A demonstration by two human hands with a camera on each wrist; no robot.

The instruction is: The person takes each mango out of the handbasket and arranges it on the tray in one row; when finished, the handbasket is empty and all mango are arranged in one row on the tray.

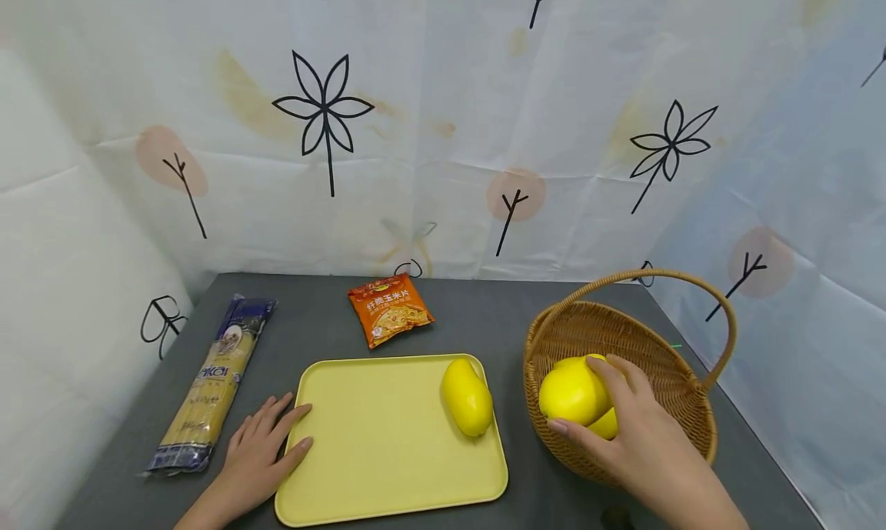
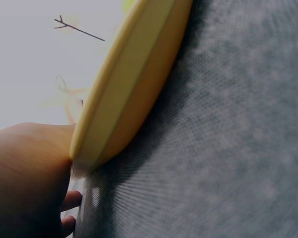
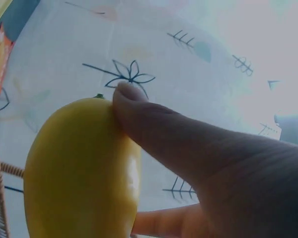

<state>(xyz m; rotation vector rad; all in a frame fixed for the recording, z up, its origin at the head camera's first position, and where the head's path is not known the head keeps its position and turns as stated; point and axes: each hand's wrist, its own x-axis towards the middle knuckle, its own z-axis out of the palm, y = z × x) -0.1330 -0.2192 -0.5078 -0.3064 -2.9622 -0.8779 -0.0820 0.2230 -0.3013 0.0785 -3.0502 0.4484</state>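
Note:
My right hand grips a plump yellow mango between thumb and fingers, over the wicker basket. More yellow fruit shows under and behind it, partly hidden by the hand. The right wrist view shows the mango close up, its small green stem end upward and my thumb along its side. My left hand lies at the left edge of a pale yellow tray, fingers extended and fingertips at the rim. Another yellow mango rests on the tray's right side.
Left of the tray, a long pack of pasta lies on the grey table. An orange snack bag sits behind the tray. The basket's tall handle arches above it at the right. Patterned white cloth hangs behind the table.

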